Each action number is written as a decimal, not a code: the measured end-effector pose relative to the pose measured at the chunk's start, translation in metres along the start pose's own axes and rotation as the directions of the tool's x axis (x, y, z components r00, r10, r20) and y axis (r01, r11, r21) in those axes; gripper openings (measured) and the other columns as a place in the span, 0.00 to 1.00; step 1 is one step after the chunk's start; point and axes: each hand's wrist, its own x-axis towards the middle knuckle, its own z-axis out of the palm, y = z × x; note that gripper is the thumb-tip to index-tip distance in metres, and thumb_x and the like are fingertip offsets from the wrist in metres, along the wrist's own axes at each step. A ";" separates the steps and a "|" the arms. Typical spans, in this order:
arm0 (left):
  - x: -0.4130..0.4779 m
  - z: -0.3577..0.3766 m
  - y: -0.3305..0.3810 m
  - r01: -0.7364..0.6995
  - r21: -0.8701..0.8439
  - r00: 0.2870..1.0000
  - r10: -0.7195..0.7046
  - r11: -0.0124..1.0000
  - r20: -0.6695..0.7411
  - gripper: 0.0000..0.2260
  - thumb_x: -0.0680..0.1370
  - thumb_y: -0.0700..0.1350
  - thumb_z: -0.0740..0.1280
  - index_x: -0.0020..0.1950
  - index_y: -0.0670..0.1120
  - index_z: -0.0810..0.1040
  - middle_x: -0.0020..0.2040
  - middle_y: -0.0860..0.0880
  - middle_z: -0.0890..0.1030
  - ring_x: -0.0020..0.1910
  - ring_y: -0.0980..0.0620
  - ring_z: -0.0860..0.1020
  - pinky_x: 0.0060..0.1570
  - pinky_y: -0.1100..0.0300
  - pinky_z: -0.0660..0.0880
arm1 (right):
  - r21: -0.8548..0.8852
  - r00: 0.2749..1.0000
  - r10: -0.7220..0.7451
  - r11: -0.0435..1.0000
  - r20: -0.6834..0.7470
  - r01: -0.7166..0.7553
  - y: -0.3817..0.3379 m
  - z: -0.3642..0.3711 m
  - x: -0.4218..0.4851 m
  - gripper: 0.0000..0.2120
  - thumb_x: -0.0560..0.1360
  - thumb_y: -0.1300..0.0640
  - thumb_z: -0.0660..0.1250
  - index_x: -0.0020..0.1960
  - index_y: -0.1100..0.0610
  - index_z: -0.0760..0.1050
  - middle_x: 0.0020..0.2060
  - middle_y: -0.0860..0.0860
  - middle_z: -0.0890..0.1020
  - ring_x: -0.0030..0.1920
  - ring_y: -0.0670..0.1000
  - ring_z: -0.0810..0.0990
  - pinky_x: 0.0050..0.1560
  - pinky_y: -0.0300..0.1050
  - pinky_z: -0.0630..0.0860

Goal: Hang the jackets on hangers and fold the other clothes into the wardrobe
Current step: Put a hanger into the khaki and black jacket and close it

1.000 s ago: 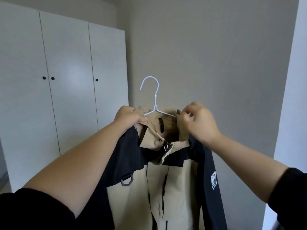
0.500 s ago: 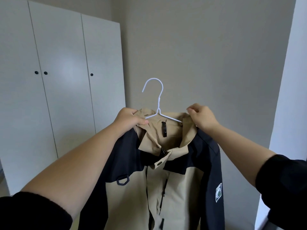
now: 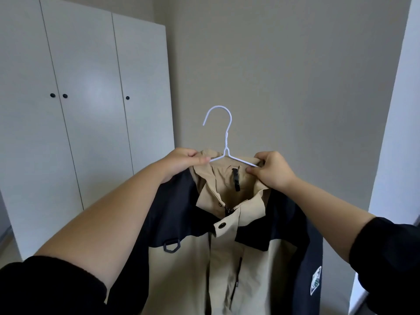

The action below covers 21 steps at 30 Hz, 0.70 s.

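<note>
Beige wall (image 3: 295,76), closed white wardrobe (image 3: 91,110); left hand (image 3: 181,163) and right hand (image 3: 272,170) clenched round jacket collar (image 3: 218,178).

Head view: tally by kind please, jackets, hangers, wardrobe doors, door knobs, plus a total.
Jackets: 1
Hangers: 1
Wardrobe doors: 3
Door knobs: 3
Total: 8

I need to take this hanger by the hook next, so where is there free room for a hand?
Free: around the hook of the hanger, above the collar, with bare wall behind. Crowded: both hanger ends, where the left hand and right hand grip them with the jacket.
</note>
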 end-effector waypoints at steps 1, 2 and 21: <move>0.000 -0.003 0.002 0.048 -0.014 0.998 -0.047 0.999 0.030 0.20 0.74 0.61 0.67 0.52 0.45 0.81 0.52 0.52 0.81 0.54 0.56 0.77 0.58 0.63 0.67 | -0.009 0.999 0.003 1.000 -0.041 -0.003 0.003 0.001 0.000 0.11 0.72 0.59 0.71 0.34 0.59 0.72 0.26 0.48 0.69 0.30 0.50 0.68 0.33 0.43 0.65; -0.001 -0.006 0.005 0.087 -0.052 0.994 -0.083 0.995 0.067 0.20 0.77 0.62 0.61 0.52 0.46 0.81 0.52 0.52 0.81 0.53 0.57 0.77 0.59 0.64 0.67 | -0.019 0.998 0.009 1.000 -0.070 -0.011 0.006 0.002 -0.001 0.10 0.71 0.59 0.71 0.35 0.60 0.73 0.26 0.48 0.69 0.31 0.51 0.69 0.33 0.44 0.65; 0.004 0.003 0.020 0.401 0.046 0.907 -0.403 0.915 0.120 0.04 0.79 0.47 0.67 0.48 0.48 0.77 0.46 0.51 0.77 0.45 0.55 0.72 0.38 0.63 0.62 | -0.122 0.989 -0.032 0.992 -0.146 0.014 0.002 0.017 -0.024 0.08 0.72 0.56 0.70 0.36 0.54 0.72 0.29 0.48 0.75 0.38 0.56 0.76 0.36 0.46 0.70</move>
